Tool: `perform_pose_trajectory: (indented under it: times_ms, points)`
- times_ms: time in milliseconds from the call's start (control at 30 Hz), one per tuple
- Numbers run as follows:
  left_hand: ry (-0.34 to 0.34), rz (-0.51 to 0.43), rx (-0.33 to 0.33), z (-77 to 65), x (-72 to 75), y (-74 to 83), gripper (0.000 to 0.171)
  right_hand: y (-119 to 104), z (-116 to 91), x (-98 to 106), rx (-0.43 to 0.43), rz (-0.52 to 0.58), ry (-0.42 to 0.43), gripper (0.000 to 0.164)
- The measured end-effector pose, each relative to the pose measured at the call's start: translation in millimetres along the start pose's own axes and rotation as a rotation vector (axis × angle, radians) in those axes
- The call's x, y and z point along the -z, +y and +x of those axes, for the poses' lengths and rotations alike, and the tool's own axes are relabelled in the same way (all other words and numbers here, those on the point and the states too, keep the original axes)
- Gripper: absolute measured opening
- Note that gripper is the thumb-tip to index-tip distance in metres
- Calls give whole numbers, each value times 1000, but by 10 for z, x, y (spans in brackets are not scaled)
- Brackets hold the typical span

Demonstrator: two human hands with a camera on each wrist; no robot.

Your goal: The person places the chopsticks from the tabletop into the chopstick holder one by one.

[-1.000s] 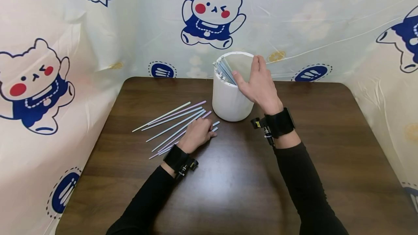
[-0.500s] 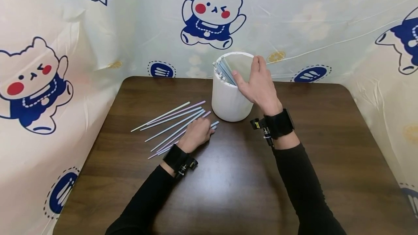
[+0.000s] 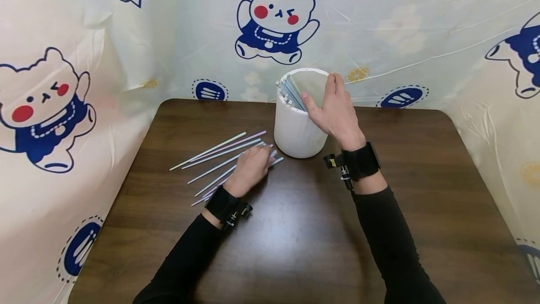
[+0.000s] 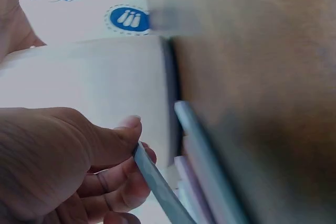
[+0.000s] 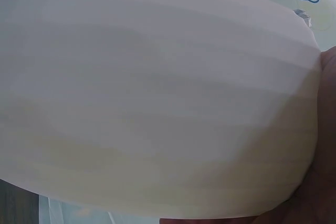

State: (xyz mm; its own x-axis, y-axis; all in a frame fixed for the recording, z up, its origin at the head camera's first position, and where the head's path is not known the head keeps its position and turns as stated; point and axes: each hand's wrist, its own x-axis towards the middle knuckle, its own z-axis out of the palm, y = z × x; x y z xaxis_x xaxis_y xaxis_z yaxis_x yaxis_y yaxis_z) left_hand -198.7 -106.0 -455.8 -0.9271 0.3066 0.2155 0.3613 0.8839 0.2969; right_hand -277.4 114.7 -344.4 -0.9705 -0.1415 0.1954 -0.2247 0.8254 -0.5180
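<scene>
In the left wrist view, my left hand [image 4: 113, 161] pinches the end of a pale blue straw [image 4: 160, 182] between thumb and fingers. Other straws [image 4: 210, 166] lie close beside it. From the head view, the left hand [image 3: 251, 165] is over the right part of a spread of blue, purple and pale yellow straws [image 3: 211, 148] on the table. A white cylindrical container [image 3: 298, 130] stands upright behind, with a bunch of straws [image 3: 291, 92] leaning at its left inside. My right hand [image 3: 337, 114] grips its right rim, thumb at the near edge. The container wall [image 5: 157, 98] fills the right wrist view.
The brown wooden table [image 3: 295, 247] has its far edge just behind the container. A patterned curtain [image 3: 190, 22] with cartoon bears hangs around the back and sides. Both wrists wear black straps with small cameras [image 3: 339, 159].
My left hand has shifted slightly up and left, lifting the end of a straw from the right side of the spread. The right hand and container stay in place.
</scene>
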Motion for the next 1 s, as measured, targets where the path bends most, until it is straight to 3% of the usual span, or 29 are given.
perform_pose_trajectory:
  times_ms: [300, 533, 800, 1000]
  points:
    - [48, -37, 20, 42, 490, 27, 16, 9, 8, 1, -4, 0, -2, 98]
    - [116, -106, 23, 36, 866, 84, 26, 10, 3, 4, -4, 5, -8, 98]
    - [224, -162, -29, 80, 1322, 188, 24, 9, -3, 7, 11, 4, 1, 96]
    - [288, -151, -91, 142, 1555, 271, 22, 18, -11, 8, 14, 3, 7, 96]
